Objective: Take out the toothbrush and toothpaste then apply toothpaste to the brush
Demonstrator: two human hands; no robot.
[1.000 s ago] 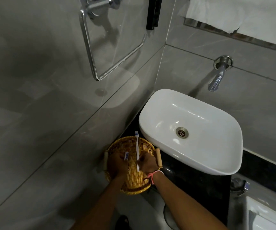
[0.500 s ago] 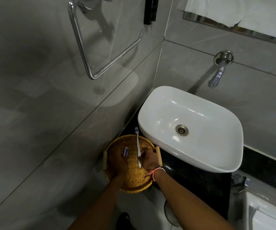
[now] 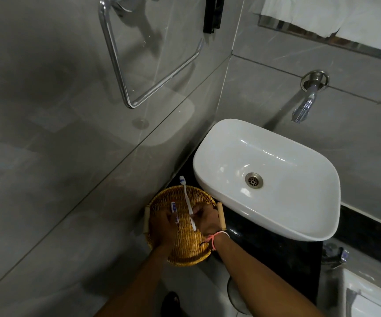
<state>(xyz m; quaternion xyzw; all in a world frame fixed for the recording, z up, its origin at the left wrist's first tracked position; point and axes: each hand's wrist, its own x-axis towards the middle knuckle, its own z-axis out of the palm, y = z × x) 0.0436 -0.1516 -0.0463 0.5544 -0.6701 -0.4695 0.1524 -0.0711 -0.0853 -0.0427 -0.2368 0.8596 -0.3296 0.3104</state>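
Both hands are over a round woven basket (image 3: 198, 255) on the dark counter left of the sink. My right hand (image 3: 204, 221) grips the handle of a white toothbrush (image 3: 186, 197), whose bristled head points away toward the wall corner. My left hand (image 3: 163, 227) holds a small white toothpaste tube (image 3: 174, 207) with blue and red print, its upper end sticking out above the fingers. The tube and the brush are a short way apart, side by side.
A white basin (image 3: 276, 202) with a metal drain sits right of the basket, under a wall tap (image 3: 305, 104). A chrome towel ring (image 3: 127, 72) hangs on the left tiled wall. A white fixture (image 3: 368, 298) shows at bottom right.
The camera view shifted slightly. Both hands stay over the basket, holding the brush and the tube as before, with the tube showing a little more.
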